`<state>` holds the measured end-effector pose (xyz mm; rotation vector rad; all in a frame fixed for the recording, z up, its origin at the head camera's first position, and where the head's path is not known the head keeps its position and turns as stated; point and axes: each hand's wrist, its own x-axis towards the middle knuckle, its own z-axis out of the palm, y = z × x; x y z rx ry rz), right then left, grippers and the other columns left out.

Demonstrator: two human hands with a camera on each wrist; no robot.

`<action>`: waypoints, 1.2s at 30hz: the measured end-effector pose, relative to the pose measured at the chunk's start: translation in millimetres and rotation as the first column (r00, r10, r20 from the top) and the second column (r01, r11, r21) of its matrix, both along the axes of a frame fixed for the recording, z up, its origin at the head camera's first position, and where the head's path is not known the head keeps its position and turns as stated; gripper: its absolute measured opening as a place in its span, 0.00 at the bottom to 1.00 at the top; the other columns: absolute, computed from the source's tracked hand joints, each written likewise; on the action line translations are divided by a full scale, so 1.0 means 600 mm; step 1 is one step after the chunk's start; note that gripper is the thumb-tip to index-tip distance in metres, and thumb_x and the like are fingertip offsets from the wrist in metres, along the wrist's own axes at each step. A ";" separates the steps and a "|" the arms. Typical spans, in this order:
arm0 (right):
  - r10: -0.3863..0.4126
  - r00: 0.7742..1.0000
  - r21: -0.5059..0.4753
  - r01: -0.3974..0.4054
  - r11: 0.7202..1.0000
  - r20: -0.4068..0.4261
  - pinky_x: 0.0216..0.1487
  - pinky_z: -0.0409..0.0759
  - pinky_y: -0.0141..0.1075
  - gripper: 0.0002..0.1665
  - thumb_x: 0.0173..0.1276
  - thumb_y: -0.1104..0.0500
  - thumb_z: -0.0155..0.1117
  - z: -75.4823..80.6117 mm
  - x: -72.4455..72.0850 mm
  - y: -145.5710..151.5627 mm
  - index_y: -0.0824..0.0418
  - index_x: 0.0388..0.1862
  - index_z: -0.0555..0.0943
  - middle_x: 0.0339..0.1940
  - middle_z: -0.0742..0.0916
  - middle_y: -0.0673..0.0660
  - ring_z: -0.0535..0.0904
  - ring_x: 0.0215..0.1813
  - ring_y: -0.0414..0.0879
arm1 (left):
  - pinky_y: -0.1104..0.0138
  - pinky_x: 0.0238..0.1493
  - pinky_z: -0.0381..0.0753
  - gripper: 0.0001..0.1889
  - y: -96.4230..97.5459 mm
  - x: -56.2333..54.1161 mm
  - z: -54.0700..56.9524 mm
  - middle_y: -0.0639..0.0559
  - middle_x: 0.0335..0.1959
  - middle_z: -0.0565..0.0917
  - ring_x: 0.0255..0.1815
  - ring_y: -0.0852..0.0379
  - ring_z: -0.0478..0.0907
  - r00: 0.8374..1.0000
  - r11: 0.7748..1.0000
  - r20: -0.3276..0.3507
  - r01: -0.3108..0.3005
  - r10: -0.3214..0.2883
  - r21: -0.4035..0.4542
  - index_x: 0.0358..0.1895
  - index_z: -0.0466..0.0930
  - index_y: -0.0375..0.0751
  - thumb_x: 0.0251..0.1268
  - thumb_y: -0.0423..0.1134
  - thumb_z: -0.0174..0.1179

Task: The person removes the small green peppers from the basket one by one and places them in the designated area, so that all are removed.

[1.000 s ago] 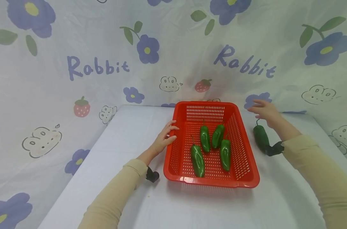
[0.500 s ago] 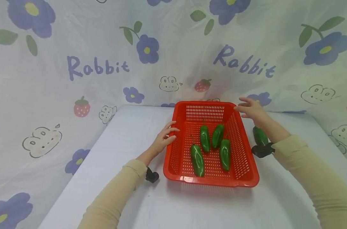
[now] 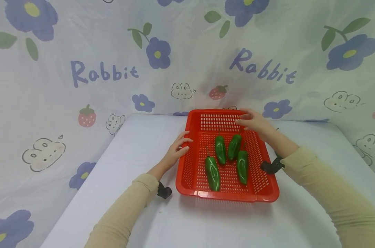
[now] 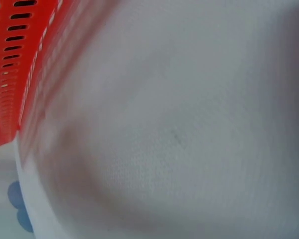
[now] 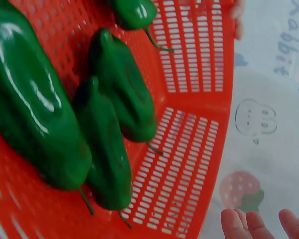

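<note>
A red plastic basket (image 3: 224,197) with slotted walls holds several green peppers (image 3: 213,173), their thin stems pointing mostly away from me. My left hand (image 3: 174,151) rests at the basket's left rim, fingers spread loosely over the edge; its fingertips also show at the rim in the right wrist view. Above the far right corner hovers my right hand (image 3: 255,123), fingers loosely extended and holding nothing. Close below the right wrist camera lie the glossy peppers (image 5: 32,99). One more pepper lies outside the basket on the right, mostly hidden behind my right forearm, its stem (image 3: 278,129) peeking out.
The basket stands on a white-covered table (image 3: 138,144). Behind it hangs a white curtain (image 3: 187,44) printed with flowers, rabbits and strawberries. In the left wrist view the basket's outer wall (image 4: 10,64) rises beside the white cloth (image 4: 164,124).
My right hand has swept left, from over the pepper outside the basket to over the far right corner. My left hand and the peppers in the basket have stayed put.
</note>
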<state>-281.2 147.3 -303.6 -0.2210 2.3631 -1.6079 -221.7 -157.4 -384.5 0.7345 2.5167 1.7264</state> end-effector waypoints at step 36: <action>0.065 0.996 0.183 -0.076 0.980 0.067 0.58 0.70 0.50 0.42 0.62 0.59 0.59 -0.098 -0.010 -0.099 0.62 0.71 0.51 0.67 0.63 0.69 0.63 0.64 0.62 | 0.67 0.47 0.73 0.17 -0.001 0.000 -0.003 0.39 0.70 0.53 0.64 0.41 0.58 1.000 1.000 -0.005 -0.001 0.001 0.009 0.53 0.68 0.27 0.63 0.34 0.46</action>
